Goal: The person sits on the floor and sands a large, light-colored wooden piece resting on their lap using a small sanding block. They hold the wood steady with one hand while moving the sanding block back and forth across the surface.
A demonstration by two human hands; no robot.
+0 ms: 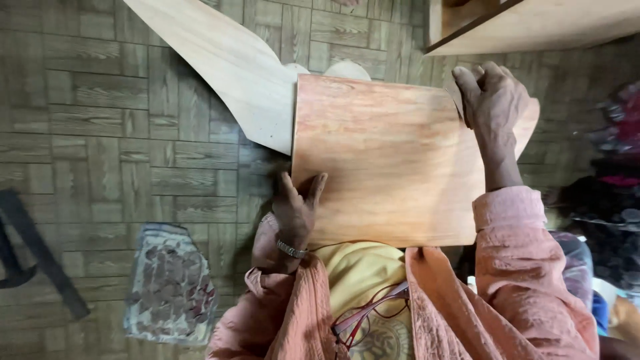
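Board (pixel 390 157) held flat over the lap, above the parquet floor (pixel 100 133) | left hand (pixel 293 210) pinches its near edge, right hand (pixel 493 100) grips its far corner | pale cutout panel (pixel 233 67) lies beyond board | risk: thin pinch could slip, board tipping onto panel

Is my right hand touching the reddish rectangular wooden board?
Touching. The head view shows the right hand gripping the reddish rectangular wooden board at its far right corner, fingers curled over the edge.
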